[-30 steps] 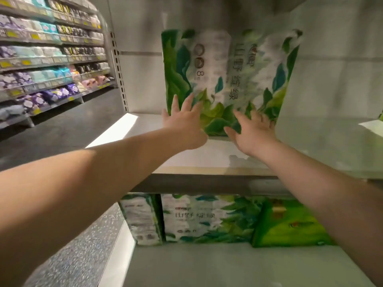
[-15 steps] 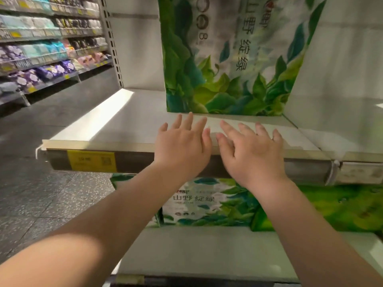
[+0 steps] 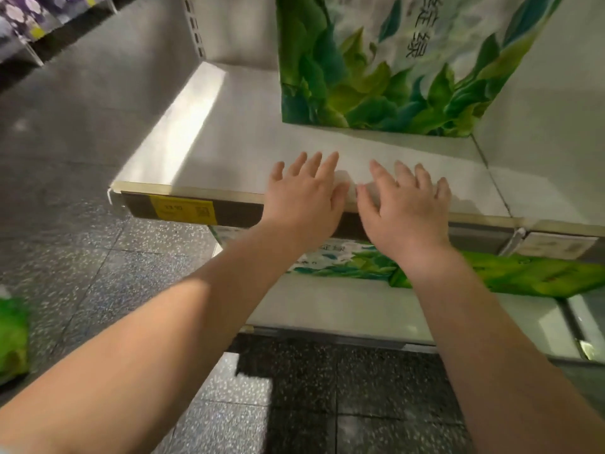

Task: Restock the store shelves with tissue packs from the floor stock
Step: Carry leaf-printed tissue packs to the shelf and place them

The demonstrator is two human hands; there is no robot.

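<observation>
step: one tissue pack [image 3: 386, 63] stands upright at the back of the upper shelf [image 3: 229, 149], at 12 o'clock from both hands; looks placed.
left hand [image 3: 302, 196]: fingers spread and straight, holds nothing, over the front lip of the shelf.
right hand [image 3: 404, 208]: same, flat and empty, just beside the left at its 3 o'clock.
gap: both hands well short of the pack, no contact.
floor stock: green pack [image 3: 13, 335] on the floor at 9 o'clock, frame edge, only partly in view.
lower shelf [image 3: 327, 309]: more packs [image 3: 343, 260] lying under the upper shelf, partly hidden by the wrists.
price tag [image 3: 183, 209]: yellow, on the shelf edge at 10 o'clock from the left hand.
handling (judgement): bulky but light, soft, squashes under pressure; printed film probably slick.
grip (judgement): two hands, palms on opposite side faces, low down; pinching the film risks a tear.
risk (judgement): tall upright pack may tip forward if nudged.
</observation>
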